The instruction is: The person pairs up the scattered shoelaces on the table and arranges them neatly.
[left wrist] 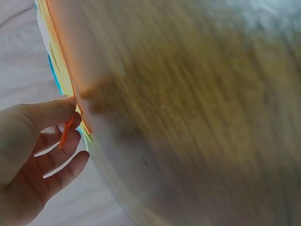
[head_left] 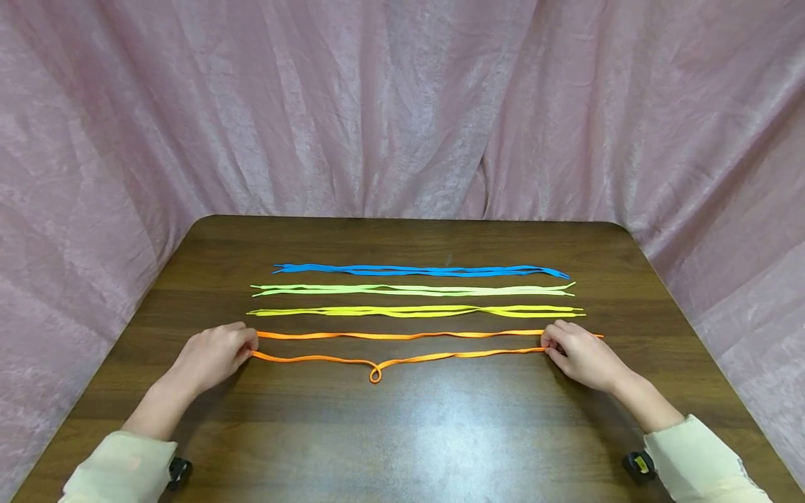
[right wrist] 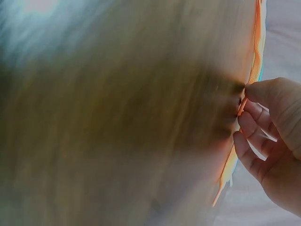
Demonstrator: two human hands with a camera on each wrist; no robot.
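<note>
An orange shoelace (head_left: 465, 354) stretches between the two hands, with a small twisted loop (head_left: 375, 378) left of its middle. At its left end, my left hand (head_left: 214, 355) pinches it between thumb and forefinger; in the left wrist view a short orange tip (left wrist: 65, 136) sticks out below the pinch. My right hand (head_left: 583, 355) pinches the same lace near its right end. A second orange shoelace (head_left: 402, 337) lies just beyond, nearly straight, passing behind the right fingers, its tip showing past them. Its left end is hidden by the left hand.
Beyond the orange laces lie a yellow pair of shoelaces (head_left: 402, 314), a pale green pair (head_left: 465, 290) and a blue pair (head_left: 402, 270), in roughly parallel rows. All rest on a brown wooden table (head_left: 302, 433). Pink curtains (head_left: 402, 105) hang around its back and sides.
</note>
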